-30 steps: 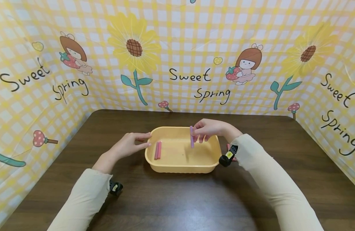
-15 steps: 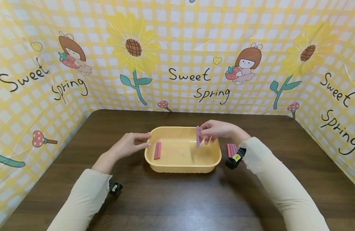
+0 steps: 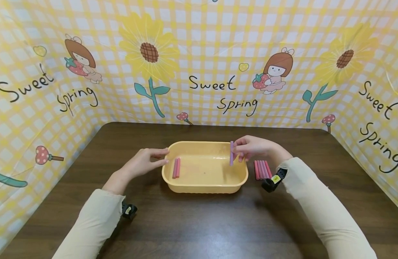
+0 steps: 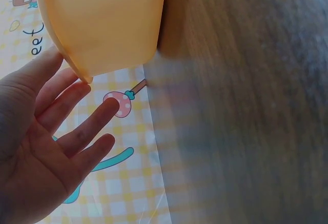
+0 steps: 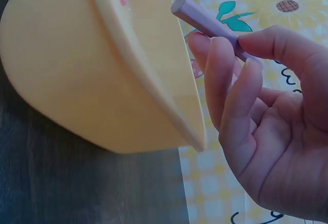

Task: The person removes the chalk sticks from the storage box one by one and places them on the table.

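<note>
Between thumb and fingertips my right hand [image 3: 249,146] pinches a slim purple stick [image 3: 231,153], its sides faceted in the right wrist view. The stick appears upright in the head view, above the right end of a yellow plastic tub [image 3: 203,188]. Two pinkish sticks [image 3: 176,168] lie side by side inside the tub at its left end. My left hand [image 3: 140,162] touches the tub's left rim with fairly straight fingertips; in the left wrist view the lower fingers stand away from it. Right of the tub, several pink and purple sticks [image 3: 261,169] lie in a row.
The tub stands on a dark brown wooden table [image 3: 192,223]. Behind and at both sides rises a yellow checked cloth [image 3: 205,46] with printed flowers and figures. The right wrist's camera [image 3: 272,183] hangs close to the row of sticks.
My right hand has moved to the right with the purple stick, from nearer the tub's middle to its right end. The row of sticks has come more into view. The left hand stays put.
</note>
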Tool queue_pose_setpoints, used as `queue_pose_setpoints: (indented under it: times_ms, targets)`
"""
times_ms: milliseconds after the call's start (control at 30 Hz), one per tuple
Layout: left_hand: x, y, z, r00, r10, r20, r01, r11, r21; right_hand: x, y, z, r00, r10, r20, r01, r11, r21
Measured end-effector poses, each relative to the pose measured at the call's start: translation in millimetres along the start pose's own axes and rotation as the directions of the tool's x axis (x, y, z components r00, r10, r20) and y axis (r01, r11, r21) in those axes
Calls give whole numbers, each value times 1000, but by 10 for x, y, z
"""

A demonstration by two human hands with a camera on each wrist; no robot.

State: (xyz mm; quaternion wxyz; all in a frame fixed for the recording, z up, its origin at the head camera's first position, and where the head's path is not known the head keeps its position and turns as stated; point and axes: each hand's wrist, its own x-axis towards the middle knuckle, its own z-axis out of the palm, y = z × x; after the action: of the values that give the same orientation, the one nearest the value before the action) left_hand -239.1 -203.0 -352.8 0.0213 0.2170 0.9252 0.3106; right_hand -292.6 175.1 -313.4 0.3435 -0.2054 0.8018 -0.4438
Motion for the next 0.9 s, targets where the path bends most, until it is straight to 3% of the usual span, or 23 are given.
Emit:
queue_pose_setpoints:
  times_ms: [367,633,900]
  targets:
    - [1,-10,1,1000,-14,2,14,1000,3,-168,188,-114,998,-66,24,64,995,73]
    - [-2,-18,5,1000,-6,3,6,1000,-5,-301,349,-196,997,-12,-74,13,1000,25]
    - [-3,-26,8,1000,10,-7,-10,1000,4,-422,532,-266,996,-28,-80,33,997,67]
